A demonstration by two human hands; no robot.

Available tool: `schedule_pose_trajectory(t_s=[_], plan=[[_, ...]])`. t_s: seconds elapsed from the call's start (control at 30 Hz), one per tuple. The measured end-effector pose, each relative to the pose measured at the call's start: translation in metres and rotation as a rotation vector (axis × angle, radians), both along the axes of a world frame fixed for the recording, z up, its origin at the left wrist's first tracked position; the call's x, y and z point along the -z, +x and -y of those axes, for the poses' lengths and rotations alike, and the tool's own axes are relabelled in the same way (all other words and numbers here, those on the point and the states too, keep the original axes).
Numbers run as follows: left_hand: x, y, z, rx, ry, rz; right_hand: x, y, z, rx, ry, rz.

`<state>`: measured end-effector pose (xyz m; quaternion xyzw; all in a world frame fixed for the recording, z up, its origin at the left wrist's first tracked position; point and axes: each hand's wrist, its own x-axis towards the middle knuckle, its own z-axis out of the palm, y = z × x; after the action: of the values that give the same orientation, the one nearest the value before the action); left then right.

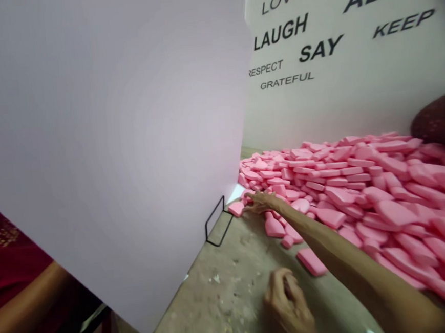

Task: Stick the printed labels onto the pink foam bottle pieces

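In the head view, a flecked grey-brown concrete-like floor (224, 289) lies under the right hand (262, 203); a large smooth white panel (128, 143) stands left of it, a white wall with black lettering (318, 110) beyond. Matte pink rounded blocks (340, 195) heap around its parted fingers; the left hand (289, 305), nearer, curls loosely, contents unclear.
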<state>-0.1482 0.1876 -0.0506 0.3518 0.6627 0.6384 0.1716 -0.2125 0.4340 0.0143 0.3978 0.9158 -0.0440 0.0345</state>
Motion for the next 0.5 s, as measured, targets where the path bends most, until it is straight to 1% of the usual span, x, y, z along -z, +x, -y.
schedule_pose_trajectory(t_s=[0.03,0.07,0.17,0.23,0.27,0.3,0.37,0.43,0.5], plan=[[-0.004,-0.004,0.002,0.004,0.002,0.009,0.001,0.016,0.013,-0.032,-0.032,0.019],[-0.008,-0.008,0.004,-0.023,-0.001,0.021,0.001,0.034,0.027,-0.066,-0.058,0.032],[-0.013,-0.014,0.007,-0.075,0.004,0.0,-0.001,0.091,0.078,-0.152,-0.097,0.02],[-0.015,-0.014,0.008,-0.075,0.022,-0.043,-0.007,0.135,0.112,-0.181,-0.073,-0.086],[-0.016,-0.014,0.008,-0.076,0.024,-0.061,-0.01,0.159,0.128,-0.172,-0.044,-0.182],[-0.017,-0.014,0.008,-0.076,0.015,-0.076,-0.012,0.185,0.143,-0.131,-0.013,-0.278],[-0.02,-0.015,0.009,-0.078,-0.022,-0.102,-0.01,0.241,0.177,0.02,0.024,-0.409],[-0.022,-0.016,0.011,-0.065,-0.07,-0.143,0.001,0.297,0.217,0.169,0.023,-0.439],[-0.025,-0.015,0.014,-0.03,-0.13,-0.196,0.016,0.344,0.262,0.27,0.002,-0.431]])
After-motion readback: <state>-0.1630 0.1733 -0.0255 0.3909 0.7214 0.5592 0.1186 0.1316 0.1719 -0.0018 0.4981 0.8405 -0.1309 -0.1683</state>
